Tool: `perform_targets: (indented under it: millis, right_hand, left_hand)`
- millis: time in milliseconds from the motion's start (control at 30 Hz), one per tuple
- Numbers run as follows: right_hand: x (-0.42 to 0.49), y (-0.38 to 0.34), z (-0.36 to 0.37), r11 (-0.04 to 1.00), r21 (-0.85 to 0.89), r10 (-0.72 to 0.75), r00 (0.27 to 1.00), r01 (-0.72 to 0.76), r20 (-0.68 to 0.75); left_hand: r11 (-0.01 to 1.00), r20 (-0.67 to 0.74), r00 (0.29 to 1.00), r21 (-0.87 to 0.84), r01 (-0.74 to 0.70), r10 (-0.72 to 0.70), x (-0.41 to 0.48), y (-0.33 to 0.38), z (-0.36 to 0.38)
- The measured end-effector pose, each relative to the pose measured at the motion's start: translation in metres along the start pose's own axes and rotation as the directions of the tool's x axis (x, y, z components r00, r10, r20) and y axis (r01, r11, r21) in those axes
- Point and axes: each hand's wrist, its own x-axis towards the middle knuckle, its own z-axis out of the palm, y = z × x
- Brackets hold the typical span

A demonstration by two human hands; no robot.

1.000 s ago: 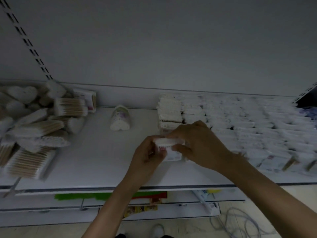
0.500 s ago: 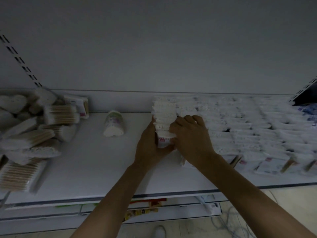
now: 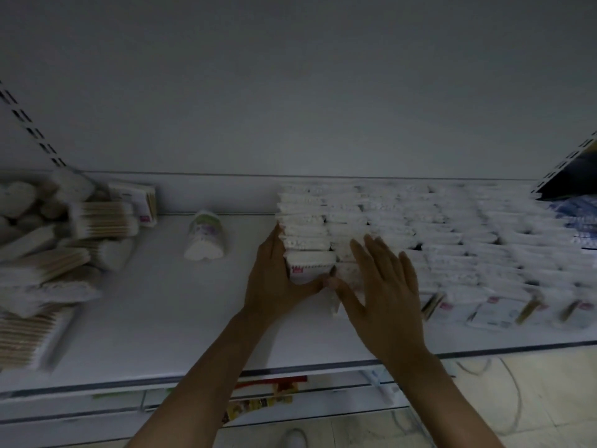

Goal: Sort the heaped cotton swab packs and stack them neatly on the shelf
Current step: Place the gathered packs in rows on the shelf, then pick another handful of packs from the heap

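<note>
The shelf (image 3: 161, 318) is carrying neat rows of white cotton swab packs (image 3: 452, 227) that are running from its middle to its right edge, standing one behind another back to the rear wall. The front pack (image 3: 311, 266) of the leftmost row is sitting at the near end of that row, well back from the shelf's front edge, showing a small red mark on its face.

The left hand (image 3: 274, 279) is pressing flat against the left side of this pack, fingers lying straight along the row and the thumb stretching along the pack's lower front. The right hand (image 3: 384, 292) is spreading wide over the front of the neighbouring row, fingers straight and apart, its thumb tip reaching the front pack's lower right corner just beside the left thumb. Neither hand is gripping anything.

At the shelf's left edge a loose heap of swab packs (image 3: 48, 253) is lying in a jumble, some with wooden sticks showing. Between the heap and the rows, near the rear wall, a heart-shaped pack (image 3: 205, 237) is lying apart on its own. The picture is dim and blurred, so any print is unreadable.
</note>
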Motion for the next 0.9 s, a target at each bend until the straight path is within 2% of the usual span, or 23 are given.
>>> perform_targets:
  millis: [100, 167, 233, 333, 500, 600, 700, 800, 900]
  right_hand:
    - [-0.004, 0.0, 0.014, 0.993, -0.11, -0.022, 0.997, 0.03, 0.07]
    - [-0.003, 0.002, 0.018, 0.99, -0.132, -0.034, 0.997, 0.043, 0.071]
    - [-0.004, 0.004, 0.017, 0.99, -0.132, -0.048, 0.998, 0.053, 0.039]
    - [-0.008, 0.003, 0.012, 0.995, -0.09, -0.043, 0.999, 0.04, -0.03]
    - [-0.02, -0.014, 0.002, 0.999, 0.041, 0.014, 0.994, -0.01, -0.111]
    - [-0.026, -0.027, -0.003, 0.996, 0.089, 0.0, 0.993, 0.01, -0.115]
    - [-0.025, -0.045, -0.008, 0.989, 0.14, -0.033, 0.993, 0.049, -0.11]
    - [-0.021, -0.074, -0.004, 0.971, 0.209, -0.097, 0.992, 0.113, -0.086]
    - [-0.017, -0.119, 0.004, 0.932, 0.28, -0.225, 0.973, 0.229, -0.049]
  left_hand:
    - [1.0, 0.025, 1.0, 0.026, 0.007, -0.008, -0.001, -0.003, -0.001]
    - [0.997, 0.028, 0.999, 0.075, 0.033, -0.035, -0.003, -0.007, -0.002]
    - [0.998, 0.033, 0.999, 0.049, 0.04, -0.042, -0.001, -0.004, -0.003]
    - [0.998, 0.04, 0.997, -0.015, 0.069, -0.069, -0.001, 0.002, -0.002]
    - [0.982, 0.009, 0.983, 0.049, 0.181, -0.181, -0.002, -0.011, 0.001]
    - [0.986, -0.05, 0.988, 0.077, 0.148, -0.145, -0.015, 0.006, -0.008]
    - [0.976, -0.109, 0.994, 0.214, 0.033, -0.01, -0.04, 0.022, -0.035]
    - [0.897, -0.18, 0.976, 0.441, -0.03, 0.121, -0.068, 0.024, -0.078]
    - [0.794, -0.252, 0.954, 0.607, 0.023, 0.165, -0.101, 0.026, -0.136]
